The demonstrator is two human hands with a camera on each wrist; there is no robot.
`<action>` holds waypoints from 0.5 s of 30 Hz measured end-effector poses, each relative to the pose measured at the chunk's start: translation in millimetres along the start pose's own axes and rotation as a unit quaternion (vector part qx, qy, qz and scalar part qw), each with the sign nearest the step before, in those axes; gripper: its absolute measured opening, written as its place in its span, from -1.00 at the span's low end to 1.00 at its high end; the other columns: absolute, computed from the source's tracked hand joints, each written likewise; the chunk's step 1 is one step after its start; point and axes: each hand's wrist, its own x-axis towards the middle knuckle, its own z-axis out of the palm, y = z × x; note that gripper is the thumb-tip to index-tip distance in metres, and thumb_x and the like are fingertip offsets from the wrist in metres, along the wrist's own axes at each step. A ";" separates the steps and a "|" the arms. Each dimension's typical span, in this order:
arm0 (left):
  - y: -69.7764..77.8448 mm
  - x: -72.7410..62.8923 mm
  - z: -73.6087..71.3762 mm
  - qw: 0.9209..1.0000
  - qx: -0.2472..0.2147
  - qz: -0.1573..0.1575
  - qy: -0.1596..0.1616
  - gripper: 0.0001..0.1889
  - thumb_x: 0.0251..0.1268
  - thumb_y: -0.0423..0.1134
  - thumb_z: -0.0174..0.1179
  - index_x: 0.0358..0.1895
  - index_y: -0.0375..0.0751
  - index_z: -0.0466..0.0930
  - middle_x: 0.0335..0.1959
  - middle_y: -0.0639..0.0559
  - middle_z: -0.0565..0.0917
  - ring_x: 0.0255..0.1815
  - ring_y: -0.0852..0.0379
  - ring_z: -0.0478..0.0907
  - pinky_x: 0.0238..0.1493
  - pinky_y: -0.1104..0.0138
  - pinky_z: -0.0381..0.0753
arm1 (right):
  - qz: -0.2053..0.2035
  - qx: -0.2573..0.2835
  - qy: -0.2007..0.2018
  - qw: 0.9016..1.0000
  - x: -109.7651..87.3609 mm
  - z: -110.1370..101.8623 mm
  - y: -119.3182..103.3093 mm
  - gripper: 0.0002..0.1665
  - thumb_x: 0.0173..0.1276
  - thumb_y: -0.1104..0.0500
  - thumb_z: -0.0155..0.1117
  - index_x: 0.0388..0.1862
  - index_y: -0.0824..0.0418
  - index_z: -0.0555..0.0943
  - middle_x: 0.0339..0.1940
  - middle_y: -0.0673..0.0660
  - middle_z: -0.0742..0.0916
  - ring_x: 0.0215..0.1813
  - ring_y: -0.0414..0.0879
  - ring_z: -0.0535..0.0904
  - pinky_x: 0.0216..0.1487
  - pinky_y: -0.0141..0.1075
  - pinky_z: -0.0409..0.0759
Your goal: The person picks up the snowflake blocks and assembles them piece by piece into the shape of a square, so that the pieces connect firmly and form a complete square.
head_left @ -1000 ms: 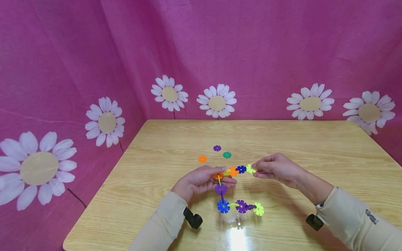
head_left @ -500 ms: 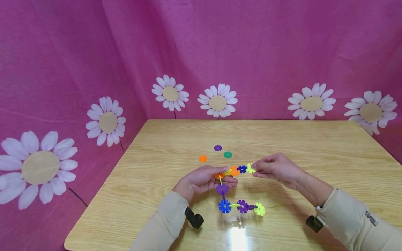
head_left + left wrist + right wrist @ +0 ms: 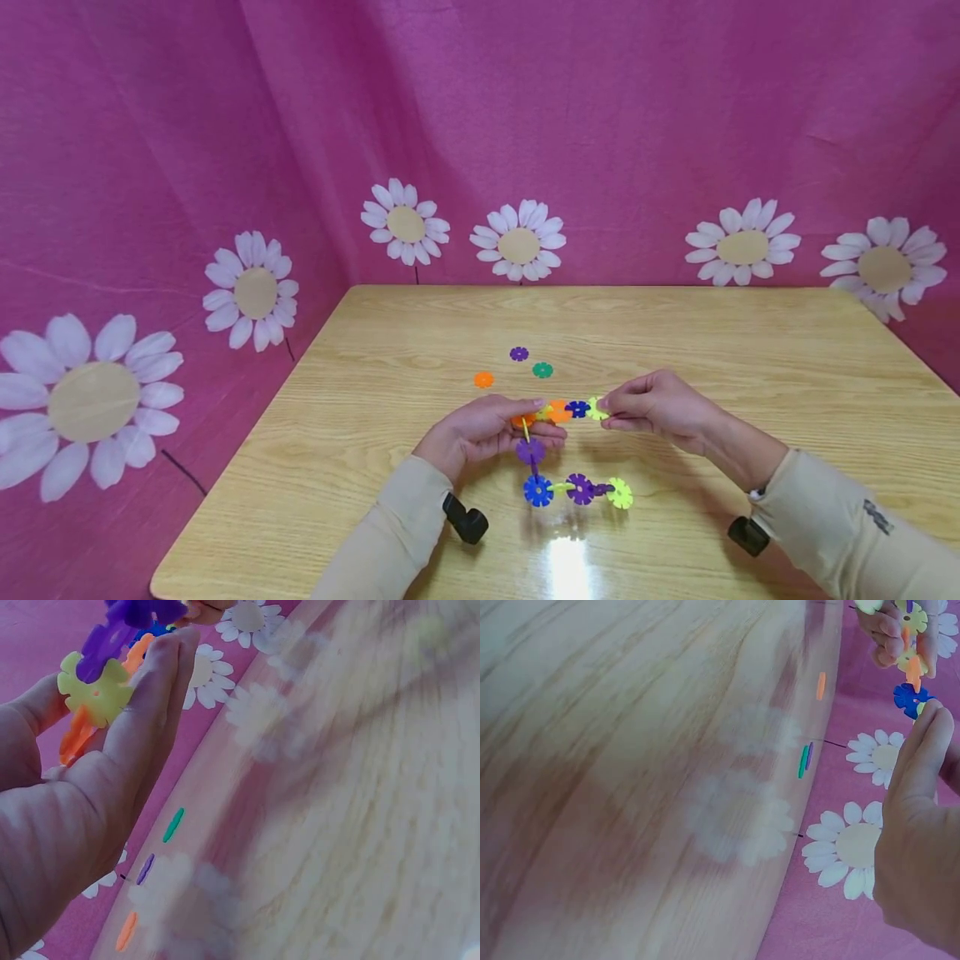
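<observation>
A chain of notched plastic snowflake discs (image 3: 530, 452) hangs between both hands over the table. My left hand (image 3: 480, 433) holds its corner at an orange disc (image 3: 522, 422), thumb on top and fingers underneath. From there a side drops through purple discs to a blue disc (image 3: 537, 491), then runs right to a yellow-green end disc (image 3: 619, 493). The upper side passes an orange disc (image 3: 558, 411) and a dark blue disc (image 3: 577, 409). At its right end my right hand (image 3: 660, 408) pinches a yellow-green disc (image 3: 596, 408), partly hidden by the fingertips.
Three loose discs lie on the wooden table (image 3: 750, 350) beyond the left hand: purple (image 3: 519, 354), green (image 3: 542, 370) and orange (image 3: 483, 380). A pink curtain (image 3: 615, 125) with printed daisies stands behind and to the left.
My right hand has dipped slightly, lowering the dark blue and yellow-green discs a little. The hanging lower row has risen slightly. The left hand keeps nearly the same place.
</observation>
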 end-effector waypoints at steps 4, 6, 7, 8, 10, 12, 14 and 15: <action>0.9 1.4 -1.1 1.000 -0.001 0.009 0.004 -0.56 0.57 -0.12 0.03 0.27 -0.42 0.45 0.14 -0.36 0.64 0.21 -0.13 0.62 0.12 0.38 0.67 | 0.007 0.010 0.006 1.000 -0.4 0.7 0.8 -0.68 0.45 0.28 0.23 0.01 0.55 0.60 -0.21 0.11 0.77 -0.18 -0.18 0.77 0.01 -0.38 0.73; 0.7 2.0 -1.7 1.000 -0.004 0.011 0.001 -0.56 0.57 -0.12 0.03 0.28 -0.41 0.44 0.15 -0.36 0.63 0.23 -0.12 0.61 0.12 0.40 0.66 | 0.012 0.019 0.012 1.000 -1.3 1.9 1.0 -0.68 0.44 0.27 0.25 0.01 0.53 0.60 -0.22 0.11 0.77 -0.18 -0.17 0.78 0.01 -0.38 0.73; 0.4 2.5 -2.0 1.000 -0.004 0.012 -0.001 -0.55 0.57 -0.12 0.02 0.28 -0.42 0.43 0.15 -0.36 0.63 0.23 -0.13 0.60 0.13 0.40 0.66 | 0.015 0.024 0.015 0.999 -1.5 2.6 1.1 -0.68 0.44 0.26 0.26 0.01 0.53 0.60 -0.22 0.11 0.77 -0.18 -0.17 0.78 0.01 -0.38 0.73; 0.1 2.9 -2.2 1.000 -0.003 0.014 -0.003 -0.54 0.58 -0.11 0.02 0.28 -0.44 0.43 0.15 -0.36 0.63 0.24 -0.13 0.60 0.14 0.40 0.66 | 0.018 0.030 0.020 0.999 -1.3 3.3 1.5 -0.68 0.44 0.26 0.27 0.01 0.51 0.60 -0.23 0.11 0.77 -0.18 -0.18 0.78 0.01 -0.38 0.73; -0.7 3.2 -2.3 1.000 -0.009 0.013 -0.007 -0.54 0.58 -0.12 0.01 0.28 -0.44 0.42 0.16 -0.37 0.62 0.25 -0.13 0.59 0.16 0.38 0.65 | 0.019 0.039 0.025 0.999 -0.8 4.4 1.8 -0.67 0.44 0.25 0.27 0.02 0.52 0.59 -0.23 0.10 0.77 -0.18 -0.18 0.78 0.00 -0.38 0.73; -1.4 3.3 -1.8 1.000 -0.014 0.014 -0.008 -0.54 0.59 -0.12 0.00 0.27 -0.46 0.42 0.17 -0.39 0.60 0.25 -0.14 0.59 0.19 0.34 0.63 | 0.016 0.042 0.027 0.999 0.0 5.2 2.0 -0.65 0.44 0.26 0.27 0.04 0.54 0.56 -0.23 0.10 0.77 -0.18 -0.18 0.78 0.01 -0.38 0.73; -2.0 3.5 -1.1 1.000 -0.025 0.013 -0.003 -0.55 0.59 -0.13 0.00 0.26 -0.46 0.43 0.18 -0.41 0.59 0.25 -0.14 0.59 0.22 0.30 0.61 | 0.014 0.038 0.028 0.999 0.7 5.0 2.3 -0.63 0.45 0.26 0.26 0.06 0.55 0.54 -0.22 0.10 0.77 -0.17 -0.17 0.78 0.01 -0.38 0.73; -2.2 3.4 -0.6 0.999 -0.031 0.013 -0.001 -0.56 0.59 -0.14 0.01 0.26 -0.46 0.43 0.18 -0.42 0.58 0.25 -0.15 0.59 0.23 0.29 0.60 | 0.014 0.035 0.028 0.999 0.9 4.7 2.3 -0.62 0.45 0.26 0.25 0.07 0.56 0.54 -0.22 0.10 0.77 -0.17 -0.17 0.78 0.01 -0.38 0.73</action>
